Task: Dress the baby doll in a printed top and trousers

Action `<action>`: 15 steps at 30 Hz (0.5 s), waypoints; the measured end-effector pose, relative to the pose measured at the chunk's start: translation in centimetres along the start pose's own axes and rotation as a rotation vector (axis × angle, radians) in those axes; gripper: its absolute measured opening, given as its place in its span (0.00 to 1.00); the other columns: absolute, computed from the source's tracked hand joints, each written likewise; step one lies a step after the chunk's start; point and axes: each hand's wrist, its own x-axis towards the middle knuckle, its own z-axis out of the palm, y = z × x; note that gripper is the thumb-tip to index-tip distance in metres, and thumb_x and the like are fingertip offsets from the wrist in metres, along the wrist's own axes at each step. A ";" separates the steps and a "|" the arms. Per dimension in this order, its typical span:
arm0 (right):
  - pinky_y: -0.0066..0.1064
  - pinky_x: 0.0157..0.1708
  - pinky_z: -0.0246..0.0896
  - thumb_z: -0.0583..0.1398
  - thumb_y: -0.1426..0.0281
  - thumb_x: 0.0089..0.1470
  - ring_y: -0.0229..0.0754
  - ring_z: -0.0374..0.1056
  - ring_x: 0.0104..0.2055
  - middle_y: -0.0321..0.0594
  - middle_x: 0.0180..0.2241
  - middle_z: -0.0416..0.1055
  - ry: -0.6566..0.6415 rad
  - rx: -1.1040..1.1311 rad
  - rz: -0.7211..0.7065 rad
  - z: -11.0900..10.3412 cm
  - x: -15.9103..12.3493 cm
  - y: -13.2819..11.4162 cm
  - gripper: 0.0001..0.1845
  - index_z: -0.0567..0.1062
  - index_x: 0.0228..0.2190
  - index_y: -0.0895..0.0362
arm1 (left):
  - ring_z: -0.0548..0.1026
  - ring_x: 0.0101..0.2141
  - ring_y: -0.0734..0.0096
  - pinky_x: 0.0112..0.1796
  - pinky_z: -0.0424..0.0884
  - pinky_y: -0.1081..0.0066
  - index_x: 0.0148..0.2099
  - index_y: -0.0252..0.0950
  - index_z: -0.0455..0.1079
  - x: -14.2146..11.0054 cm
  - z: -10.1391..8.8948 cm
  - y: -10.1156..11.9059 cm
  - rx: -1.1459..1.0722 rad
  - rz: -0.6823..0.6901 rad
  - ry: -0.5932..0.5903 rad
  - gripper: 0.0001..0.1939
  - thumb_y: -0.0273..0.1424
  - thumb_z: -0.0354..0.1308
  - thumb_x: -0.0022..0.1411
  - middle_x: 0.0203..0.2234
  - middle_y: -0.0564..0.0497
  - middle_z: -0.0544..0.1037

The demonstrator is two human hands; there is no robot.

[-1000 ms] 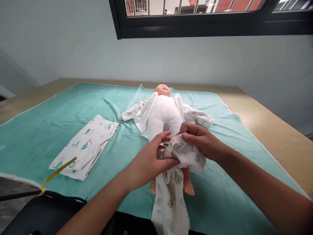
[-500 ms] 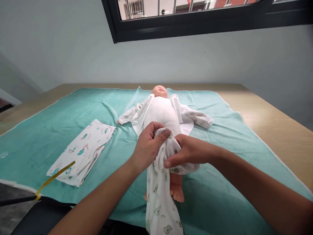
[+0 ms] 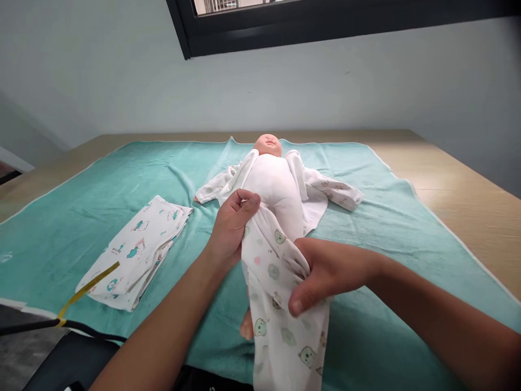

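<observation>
A baby doll (image 3: 272,182) lies on its back on a teal towel (image 3: 101,190), its printed white top spread open to both sides. Printed white baby trousers (image 3: 280,293) cover its legs, with one foot (image 3: 247,327) showing below. My left hand (image 3: 230,228) grips the trousers' waistband at the doll's hip, fingers curled. My right hand (image 3: 321,271) pinches the trousers' cloth over the other leg, thumb pressed down.
A folded printed garment (image 3: 138,250) lies on the towel to the left. The towel covers a wooden table (image 3: 459,184) against a grey wall, under a dark window frame (image 3: 325,27). A black object with a cable and yellow tape (image 3: 81,288) sits at the near left edge.
Both hands have drawn the trousers up the doll's legs toward its hips. The bunched cloth is now spread out, and my left hand has moved up to the waist.
</observation>
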 end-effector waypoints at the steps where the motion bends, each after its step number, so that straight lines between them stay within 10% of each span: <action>1: 0.35 0.41 0.71 0.70 0.60 0.47 0.48 0.75 0.43 0.39 0.40 0.79 -0.013 -0.024 0.018 0.1 0.1 -0.1 0.18 0.79 0.38 0.56 | 0.66 0.20 0.81 0.22 0.62 0.79 0.34 0.38 0.64 0.0 -0.1 0.0 0.005 -0.005 -0.022 0.16 0.40 0.67 0.56 0.22 0.60 0.68; 8: 0.35 0.38 0.70 0.68 0.61 0.50 0.46 0.74 0.40 0.40 0.38 0.78 0.547 0.246 -0.007 0.7 1.2 2.3 0.14 0.79 0.37 0.56 | 0.69 0.26 0.76 0.26 0.63 0.77 0.39 0.37 0.68 -1.0 -2.0 1.4 0.427 -0.109 -0.381 0.18 0.40 0.69 0.51 0.27 0.56 0.72; 11: 0.35 0.35 0.70 0.68 0.62 0.49 0.46 0.74 0.36 0.41 0.35 0.78 0.645 0.389 -0.054 1.0 1.5 2.9 0.14 0.79 0.36 0.57 | 0.73 0.34 0.67 0.31 0.68 0.73 0.43 0.39 0.69 -1.4 -1.8 2.7 0.662 -0.132 -0.567 0.26 0.34 0.74 0.42 0.34 0.54 0.75; 15: 0.35 0.35 0.69 0.69 0.61 0.49 0.46 0.74 0.39 0.41 0.36 0.78 0.675 0.335 -0.077 1.2 1.4 2.6 0.17 0.79 0.40 0.56 | 0.74 0.44 0.57 0.42 0.70 0.67 0.41 0.39 0.74 -1.8 -1.2 3.1 0.676 -0.063 -0.588 0.13 0.33 0.68 0.52 0.39 0.51 0.77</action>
